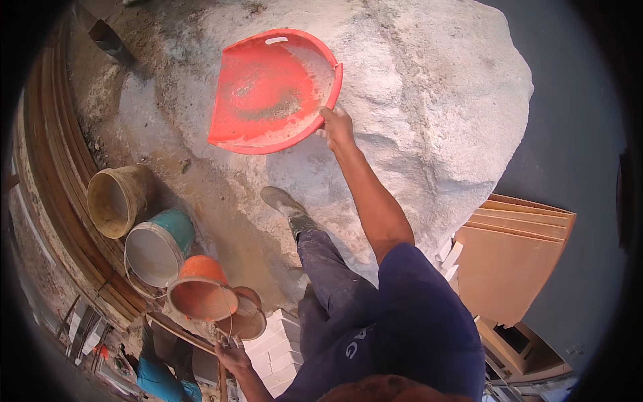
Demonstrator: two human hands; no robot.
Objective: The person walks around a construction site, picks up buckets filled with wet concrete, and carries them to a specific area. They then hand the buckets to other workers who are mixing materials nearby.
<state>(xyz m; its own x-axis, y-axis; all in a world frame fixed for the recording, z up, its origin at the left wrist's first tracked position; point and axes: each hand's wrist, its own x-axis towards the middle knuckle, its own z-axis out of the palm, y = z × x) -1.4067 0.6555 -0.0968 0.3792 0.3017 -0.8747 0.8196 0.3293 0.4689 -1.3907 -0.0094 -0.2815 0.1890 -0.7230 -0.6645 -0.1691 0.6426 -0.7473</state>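
My right hand (337, 127) is closed on the rim of a wide red plastic scoop pan (268, 100). The pan has a flat front edge and a slot in its far rim, and grey residue coats its inside. It is held out over the pale ground, beside a large heap of whitish sand-like material (435, 100). At the lower left, my left hand (232, 355) is closed around the thin wire handle of an orange bucket (203, 288), which is tilted with its mouth toward me. A brownish round container (248, 321) sits partly hidden behind that bucket.
A teal bucket (175, 228) and a dirty beige bucket (137, 191) stand left of my legs. Long wooden planks (60, 167) run along the left. White blocks (274, 352) are stacked close to me; plywood sheets (512, 261) lean at the right. A blue item (161, 382) is at lower left.
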